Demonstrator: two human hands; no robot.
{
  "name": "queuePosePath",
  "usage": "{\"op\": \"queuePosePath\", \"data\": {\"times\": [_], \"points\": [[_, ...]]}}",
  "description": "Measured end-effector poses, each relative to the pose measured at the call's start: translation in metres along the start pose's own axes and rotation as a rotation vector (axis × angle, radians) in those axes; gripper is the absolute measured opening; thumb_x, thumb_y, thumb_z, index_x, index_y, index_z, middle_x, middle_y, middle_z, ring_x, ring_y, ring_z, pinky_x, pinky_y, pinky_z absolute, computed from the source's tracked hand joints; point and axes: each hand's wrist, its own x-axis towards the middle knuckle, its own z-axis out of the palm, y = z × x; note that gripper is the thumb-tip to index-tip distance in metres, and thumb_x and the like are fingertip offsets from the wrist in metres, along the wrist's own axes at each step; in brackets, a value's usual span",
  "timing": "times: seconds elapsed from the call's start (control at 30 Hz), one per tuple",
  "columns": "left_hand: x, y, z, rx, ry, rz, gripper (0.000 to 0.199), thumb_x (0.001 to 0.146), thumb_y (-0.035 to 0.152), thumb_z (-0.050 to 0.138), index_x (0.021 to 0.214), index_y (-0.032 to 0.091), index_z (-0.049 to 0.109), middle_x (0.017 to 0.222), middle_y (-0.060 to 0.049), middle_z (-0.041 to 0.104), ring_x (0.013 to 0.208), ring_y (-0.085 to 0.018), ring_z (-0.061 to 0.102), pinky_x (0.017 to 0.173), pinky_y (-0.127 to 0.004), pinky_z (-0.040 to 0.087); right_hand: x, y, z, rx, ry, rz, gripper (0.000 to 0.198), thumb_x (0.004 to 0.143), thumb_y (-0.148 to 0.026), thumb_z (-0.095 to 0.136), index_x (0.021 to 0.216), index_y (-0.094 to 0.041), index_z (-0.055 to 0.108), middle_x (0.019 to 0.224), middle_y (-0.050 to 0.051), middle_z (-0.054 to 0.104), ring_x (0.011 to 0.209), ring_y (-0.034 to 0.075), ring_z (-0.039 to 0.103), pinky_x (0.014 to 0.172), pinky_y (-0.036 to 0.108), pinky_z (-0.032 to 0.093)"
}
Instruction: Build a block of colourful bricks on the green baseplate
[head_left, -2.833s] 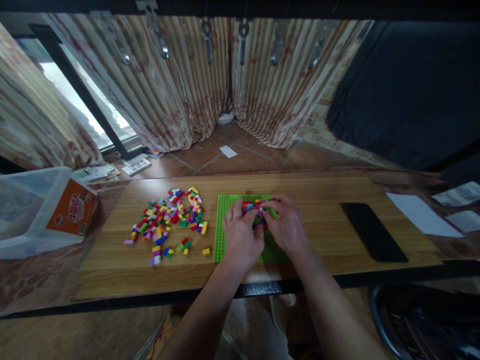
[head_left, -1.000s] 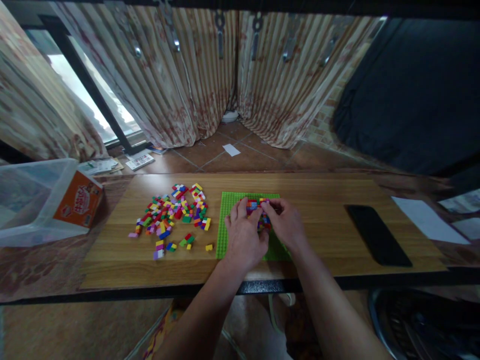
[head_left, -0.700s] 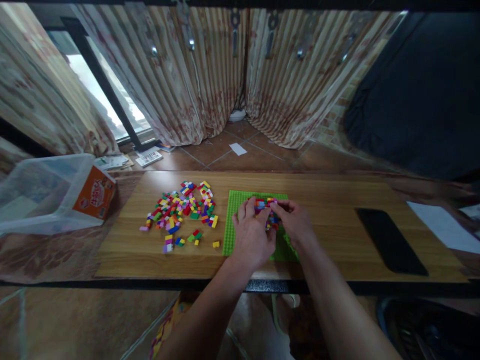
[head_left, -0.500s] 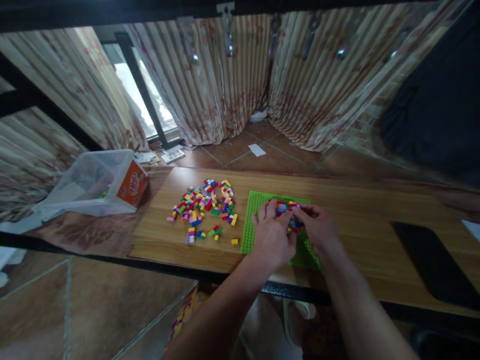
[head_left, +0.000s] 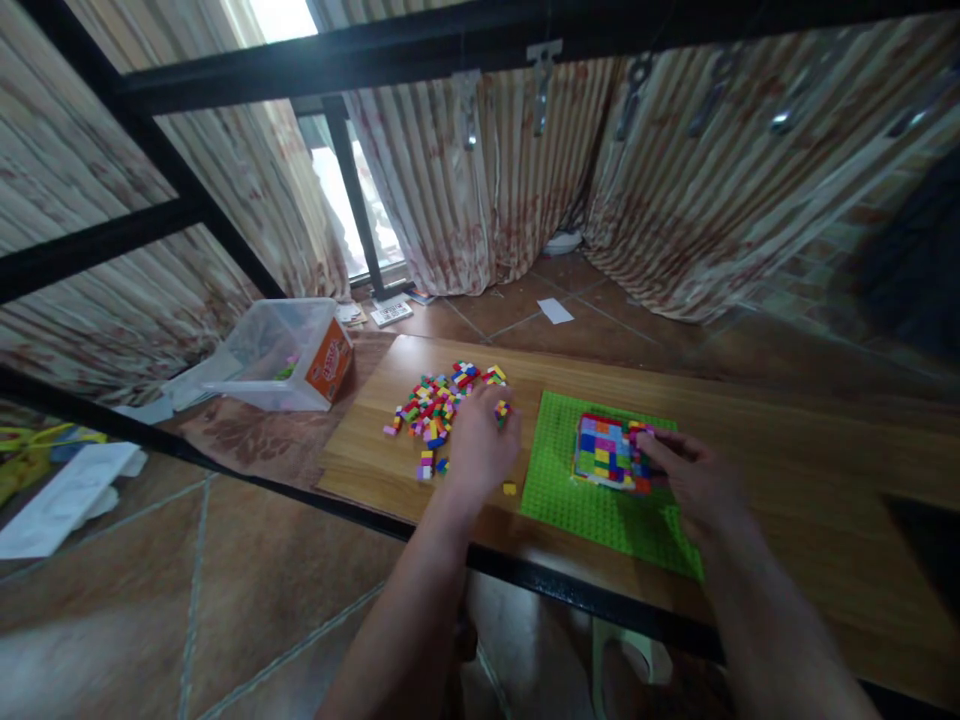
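Note:
A flat block of colourful toy bricks [head_left: 602,450] sits on the green studded baseplate [head_left: 570,510], its top a patchwork of blue, orange, yellow and purple. My right hand [head_left: 701,480] is at the block's right edge, thumb and fingers closed on its upper right corner; the fingers hide part of that side. Over the right part of a pile of loose bricks [head_left: 431,400] is my left hand [head_left: 480,440], slightly blurred. Its thumb stands apart from the curved fingers, and I see no brick in it. A single yellow brick [head_left: 510,489] lies between pile and baseplate.
On the left, a clear plastic bin [head_left: 270,390] with an orange label stands beyond the wooden tabletop [head_left: 375,440]. A dark flat object [head_left: 926,545] lies at the right. A black metal bar [head_left: 450,50] with hanging clips crosses above.
My left hand has left the brick block and moved left to the loose pile, uncovering the block's top. My right hand stays at the block's right side. The camera view has turned left.

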Motion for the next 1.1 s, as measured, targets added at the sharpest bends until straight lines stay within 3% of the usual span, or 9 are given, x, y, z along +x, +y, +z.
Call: {"op": "queuePosePath", "data": {"times": [0.17,0.3,0.43,0.6,0.7,0.8,0.93,1.03,1.1], "points": [[0.012,-0.06,-0.069,0.293,0.061,-0.383,0.034,0.075,0.01,0.055,0.105,0.015,0.07,0.101,-0.01,0.072,0.091,-0.021,0.066,0.084,-0.031,0.049,0.001,-0.002,-0.002,-0.029,0.004,0.027,0.034,0.052,-0.035,0.084,0.079,-0.018,0.072,0.073,0.002,0.071,0.058,0.012,0.063,0.048,0.02,0.05],[0.006,-0.094,-0.103,0.458,-0.063,-0.497,0.031,0.073,0.015,0.06,0.102,0.014,0.072,0.1,-0.011,0.073,0.09,-0.022,0.065,0.076,-0.027,0.047,0.002,0.001,-0.005,-0.051,-0.025,0.024,0.035,0.057,-0.039,0.081,0.083,-0.017,0.072,0.075,0.004,0.072,0.058,0.014,0.064,0.047,0.022,0.05],[0.004,-0.107,-0.108,0.503,-0.18,-0.507,0.024,0.072,0.019,0.06,0.093,0.019,0.074,0.087,-0.006,0.074,0.08,-0.02,0.065,0.067,-0.026,0.044,0.003,0.004,-0.007,-0.055,-0.037,0.021,0.034,0.061,-0.043,0.079,0.081,-0.017,0.07,0.071,0.004,0.072,0.057,0.015,0.064,0.047,0.024,0.05],[0.006,-0.107,-0.11,0.495,-0.19,-0.486,0.013,0.07,0.023,0.062,0.076,0.019,0.073,0.072,-0.005,0.071,0.07,-0.019,0.062,0.062,-0.026,0.041,0.005,0.006,-0.007,-0.094,-0.04,0.0,0.033,0.063,-0.045,0.076,0.082,-0.018,0.07,0.072,0.005,0.071,0.06,0.017,0.065,0.049,0.026,0.051],[0.006,-0.105,-0.111,0.382,-0.17,-0.444,0.015,0.071,0.031,0.063,0.07,0.017,0.071,0.065,-0.004,0.068,0.064,-0.018,0.058,0.058,-0.026,0.039,0.004,0.003,-0.006,-0.101,-0.011,-0.002,0.032,0.063,-0.045,0.075,0.081,-0.018,0.07,0.071,0.004,0.07,0.06,0.016,0.063,0.049,0.025,0.05],[0.009,-0.091,-0.097,0.085,-0.097,-0.348,0.019,0.07,0.035,0.065,0.072,0.017,0.068,0.065,-0.002,0.066,0.061,-0.015,0.056,0.056,-0.024,0.039,0.002,-0.001,-0.004,-0.079,0.0,-0.003,0.032,0.063,-0.046,0.074,0.079,-0.018,0.07,0.069,0.004,0.069,0.06,0.015,0.061,0.049,0.025,0.048],[0.003,-0.042,-0.048,-0.356,-0.186,-0.122,0.017,0.072,0.033,0.065,0.075,0.017,0.065,0.07,0.0,0.065,0.067,-0.013,0.057,0.065,-0.023,0.044,0.002,-0.004,-0.004,-0.075,0.056,-0.042,0.034,0.065,-0.049,0.07,0.079,-0.018,0.07,0.069,0.004,0.068,0.062,0.016,0.06,0.052,0.027,0.046],[-0.01,0.001,-0.003,-0.457,-0.317,-0.02,0.013,0.079,0.028,0.061,0.082,0.016,0.067,0.078,-0.002,0.067,0.073,-0.013,0.059,0.069,-0.023,0.046,0.002,-0.008,-0.005,-0.102,0.128,-0.197,0.031,0.07,-0.048,0.067,0.08,-0.019,0.07,0.074,0.005,0.07,0.068,0.017,0.062,0.061,0.03,0.048],[-0.02,0.021,0.023,-0.532,-0.344,-0.026,0.011,0.079,0.025,0.061,0.083,0.016,0.066,0.078,-0.002,0.066,0.073,-0.013,0.059,0.069,-0.023,0.046,-0.002,-0.012,-0.006,-0.117,0.137,-0.328,0.028,0.074,-0.046,0.065,0.081,-0.02,0.071,0.078,0.004,0.071,0.072,0.018,0.063,0.068,0.031,0.049]]}}
